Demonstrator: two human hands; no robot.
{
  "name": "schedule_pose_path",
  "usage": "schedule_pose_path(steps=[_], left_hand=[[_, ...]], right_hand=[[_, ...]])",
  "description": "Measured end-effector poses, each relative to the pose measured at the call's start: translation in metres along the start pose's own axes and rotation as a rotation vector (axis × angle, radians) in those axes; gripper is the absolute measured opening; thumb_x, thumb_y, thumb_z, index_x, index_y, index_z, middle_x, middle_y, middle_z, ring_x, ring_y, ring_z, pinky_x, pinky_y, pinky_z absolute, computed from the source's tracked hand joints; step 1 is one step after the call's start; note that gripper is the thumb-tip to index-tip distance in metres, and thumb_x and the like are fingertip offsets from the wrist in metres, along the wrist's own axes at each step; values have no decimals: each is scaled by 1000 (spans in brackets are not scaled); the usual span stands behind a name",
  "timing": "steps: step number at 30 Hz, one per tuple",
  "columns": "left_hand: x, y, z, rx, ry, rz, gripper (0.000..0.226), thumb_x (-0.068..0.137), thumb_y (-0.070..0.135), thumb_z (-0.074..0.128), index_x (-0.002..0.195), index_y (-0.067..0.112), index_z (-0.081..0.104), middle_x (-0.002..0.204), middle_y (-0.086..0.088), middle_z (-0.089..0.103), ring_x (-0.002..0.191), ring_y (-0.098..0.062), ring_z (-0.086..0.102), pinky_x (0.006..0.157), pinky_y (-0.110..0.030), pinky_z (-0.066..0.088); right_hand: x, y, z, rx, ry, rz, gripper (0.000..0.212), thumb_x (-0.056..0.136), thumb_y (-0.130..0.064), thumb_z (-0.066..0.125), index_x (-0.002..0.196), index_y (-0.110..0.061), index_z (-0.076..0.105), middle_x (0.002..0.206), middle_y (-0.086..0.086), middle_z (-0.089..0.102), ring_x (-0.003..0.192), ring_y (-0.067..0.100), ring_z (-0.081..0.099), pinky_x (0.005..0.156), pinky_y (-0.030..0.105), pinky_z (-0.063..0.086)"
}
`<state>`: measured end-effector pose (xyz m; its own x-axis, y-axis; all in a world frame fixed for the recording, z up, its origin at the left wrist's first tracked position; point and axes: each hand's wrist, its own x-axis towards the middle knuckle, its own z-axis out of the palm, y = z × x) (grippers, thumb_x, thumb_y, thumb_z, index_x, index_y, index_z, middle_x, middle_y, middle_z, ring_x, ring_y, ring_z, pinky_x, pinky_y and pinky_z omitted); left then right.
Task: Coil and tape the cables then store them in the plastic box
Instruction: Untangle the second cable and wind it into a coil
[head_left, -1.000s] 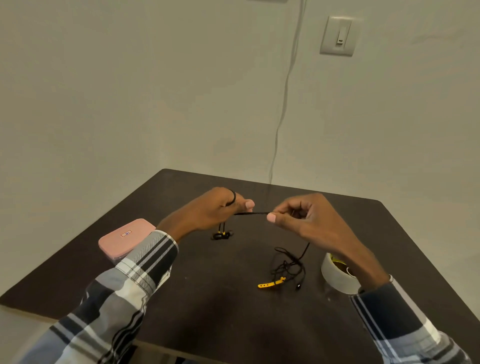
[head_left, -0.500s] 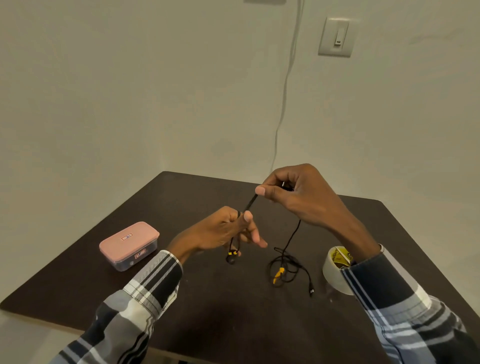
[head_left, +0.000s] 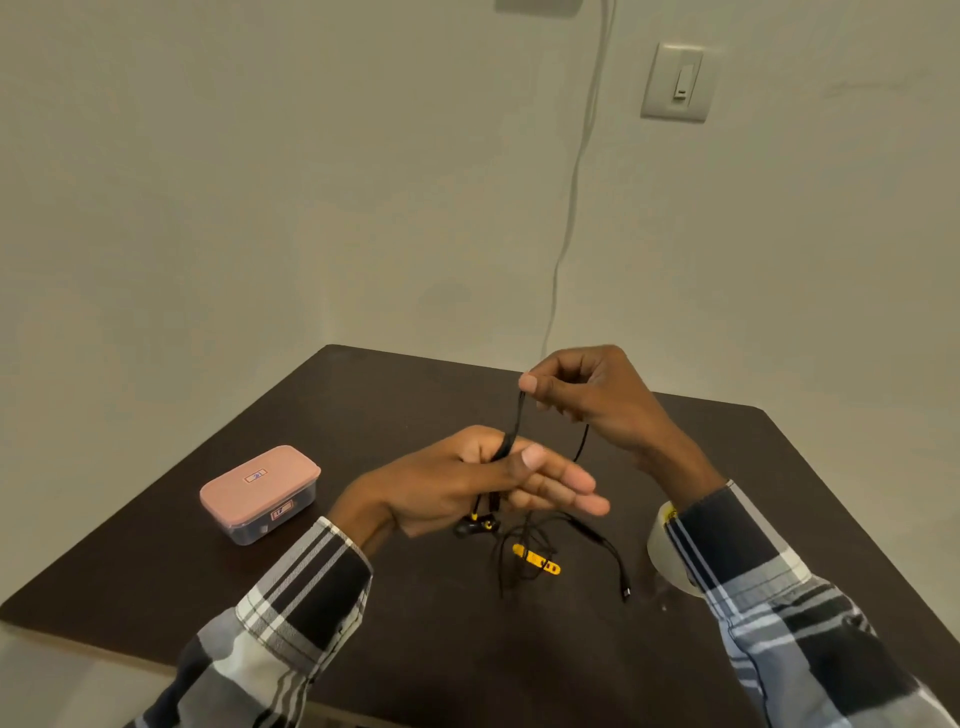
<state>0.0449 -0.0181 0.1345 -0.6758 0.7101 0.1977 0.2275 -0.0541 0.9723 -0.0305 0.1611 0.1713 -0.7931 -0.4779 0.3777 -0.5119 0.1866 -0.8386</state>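
A thin black earphone cable (head_left: 511, 431) runs between my two hands above the dark table (head_left: 467, 649). My left hand (head_left: 467, 483) grips its lower part with the thumb, fingers stretched to the right; black-and-yellow earbuds (head_left: 480, 525) dangle below it. My right hand (head_left: 597, 395) pinches the cable's upper end, held higher and to the right. The rest of the cable lies in a loose tangle (head_left: 561, 545) on the table with a yellow piece (head_left: 535, 558). A plastic box with a pink lid (head_left: 260, 491) sits shut at the left. A tape roll (head_left: 670, 556) is partly hidden behind my right sleeve.
The table stands in a corner against pale walls. A thin white wire (head_left: 571, 208) hangs down the wall behind the table, and a light switch (head_left: 678, 83) is at the upper right. The table's near left edge (head_left: 78, 631) is close to my left sleeve.
My right hand has lifted the cable from level to upward, then stayed high. My left hand has dropped lower, its fingers have stretched out, and the view has shifted right.
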Motion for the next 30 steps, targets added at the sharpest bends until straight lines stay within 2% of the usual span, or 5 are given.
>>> schedule_pose_path(steps=[6, 12, 17, 24, 30], left_hand=[[3, 7, 1, -231, 14, 130, 49, 99, 24, 38, 136, -5, 49, 138, -27, 53, 133, -34, 50, 115, -45, 35], [6, 15, -16, -348, 127, 188, 47, 99, 25, 36, 139, 3, 49, 147, -20, 48, 139, -33, 43, 107, -52, 43], [3, 23, -31, -231, 273, 169, 49, 99, 26, 32, 142, 6, 43, 147, -11, 50, 137, -28, 47, 100, -59, 46], [4, 17, -37, 137, 360, -30, 56, 95, 38, 40, 146, 15, 40, 146, 5, 52, 136, -13, 47, 108, -51, 42], [8, 14, -26, 387, 256, -159, 46, 102, 35, 37, 143, 16, 47, 132, 3, 60, 128, -13, 53, 109, -48, 43]], right_hand=[[-20, 27, 25, 242, -46, 122, 20, 94, -19, 65, 78, -17, 77, 73, 0, 72, 68, 10, 69, 60, 22, 54], [-43, 45, 56, 304, -11, 197, 26, 100, -12, 56, 89, -15, 79, 57, 2, 56, 49, 4, 41, 46, 16, 29], [-67, 44, 62, 145, -144, 192, 27, 100, -23, 58, 115, -8, 74, 55, 1, 53, 44, 1, 45, 48, 12, 35], [-79, 6, 36, -389, -167, 9, 31, 99, -41, 56, 90, -17, 72, 64, -3, 65, 56, 11, 59, 60, 30, 47], [-64, -33, 2, -390, -40, -84, 16, 95, -33, 65, 81, -31, 74, 57, -8, 63, 48, 3, 50, 53, 17, 36]])
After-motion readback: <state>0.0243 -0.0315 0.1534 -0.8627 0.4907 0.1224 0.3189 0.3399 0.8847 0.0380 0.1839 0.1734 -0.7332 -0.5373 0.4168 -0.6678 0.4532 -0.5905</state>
